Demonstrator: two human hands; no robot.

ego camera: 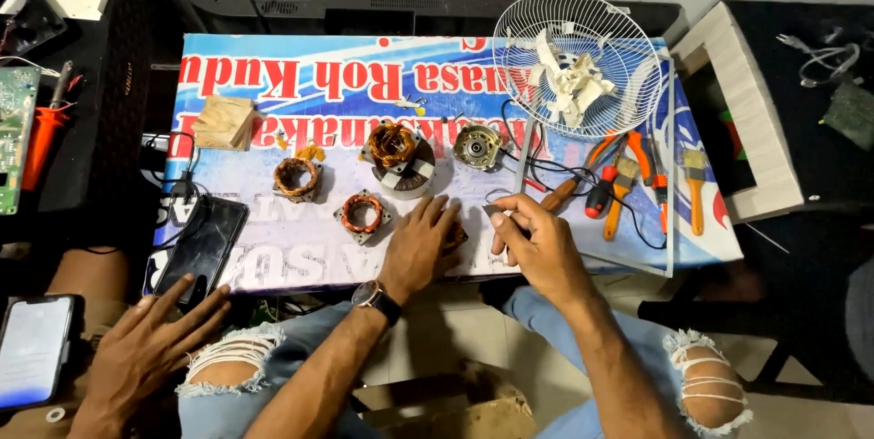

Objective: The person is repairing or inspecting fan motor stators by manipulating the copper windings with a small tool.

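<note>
While left hand lies flat hiding a part, right hand pinches something unclear

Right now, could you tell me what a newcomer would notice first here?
Probably the white wire fan guard at the table's far right corner. Next, the copper-wound motor stators in mid-table, beyond the left hand and right hand at the near edge. Orange-handled tools lie to the right.
</note>
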